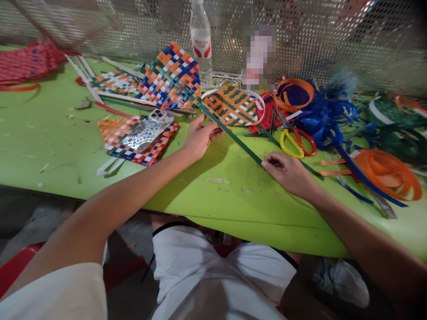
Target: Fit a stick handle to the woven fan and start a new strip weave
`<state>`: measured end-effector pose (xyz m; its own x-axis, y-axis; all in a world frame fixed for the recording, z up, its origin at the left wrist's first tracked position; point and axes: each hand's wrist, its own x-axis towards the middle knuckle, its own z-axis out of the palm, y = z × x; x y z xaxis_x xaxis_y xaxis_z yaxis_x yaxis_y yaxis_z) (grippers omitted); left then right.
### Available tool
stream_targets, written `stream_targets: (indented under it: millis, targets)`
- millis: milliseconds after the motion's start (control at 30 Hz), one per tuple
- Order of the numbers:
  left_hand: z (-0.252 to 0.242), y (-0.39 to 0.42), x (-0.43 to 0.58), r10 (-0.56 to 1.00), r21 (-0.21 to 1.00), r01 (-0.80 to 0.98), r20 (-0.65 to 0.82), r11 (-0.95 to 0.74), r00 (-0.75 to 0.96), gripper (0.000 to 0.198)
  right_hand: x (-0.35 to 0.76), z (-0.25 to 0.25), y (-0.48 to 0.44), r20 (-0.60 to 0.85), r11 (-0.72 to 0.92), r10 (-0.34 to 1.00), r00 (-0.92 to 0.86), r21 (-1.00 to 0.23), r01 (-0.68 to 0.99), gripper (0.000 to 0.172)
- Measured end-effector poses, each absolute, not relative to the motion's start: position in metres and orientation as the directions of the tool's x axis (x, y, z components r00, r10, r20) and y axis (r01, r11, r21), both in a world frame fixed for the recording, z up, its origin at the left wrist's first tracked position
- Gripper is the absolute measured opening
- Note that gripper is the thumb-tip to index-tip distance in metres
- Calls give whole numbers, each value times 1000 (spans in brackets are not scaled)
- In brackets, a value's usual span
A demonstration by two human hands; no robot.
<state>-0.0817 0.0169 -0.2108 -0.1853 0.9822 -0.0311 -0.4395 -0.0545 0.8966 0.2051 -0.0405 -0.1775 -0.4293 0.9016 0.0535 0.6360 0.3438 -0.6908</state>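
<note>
A: Where's the green strip (pixel 238 141)?
B: Above the table (pixel 200 202), slanting far-left to near-right; your right hand (pixel 288 172) pinches it.
A: Your left hand (pixel 199 140)?
B: Fingers curled beside it; cannot tell if gripping.

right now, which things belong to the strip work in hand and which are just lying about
Likely part of it: green strip pinched by the right hand; orange-and-green woven piece; red-and-yellow-handled scissors; orange strip coil; blue strips.

Seemingly just lying about: patterned smartphone; labelled bottle.
</note>
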Motion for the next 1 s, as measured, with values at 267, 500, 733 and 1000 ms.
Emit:
stream_targets:
  millis: [267,500,733,1000]
  targets:
    - [-214,20,-83,983,891,-453,-52,-35,-178,40,203,-177,-41,57,361,891,-451,-690,627,23]
    - [-209,18,-81,980,888,-459,-63,-31,-187,46,205,-179,-40,51,352,893,-447,-697,624,26]
    - [-204,15,-79,982,876,-482,-88,-4,-168,54,206,-178,-40,44,344,895,-445,-703,622,27]
    - [-205,15,-80,982,884,-467,-67,-23,-176,41,206,-177,-41,38,345,894,-446,-693,633,32]
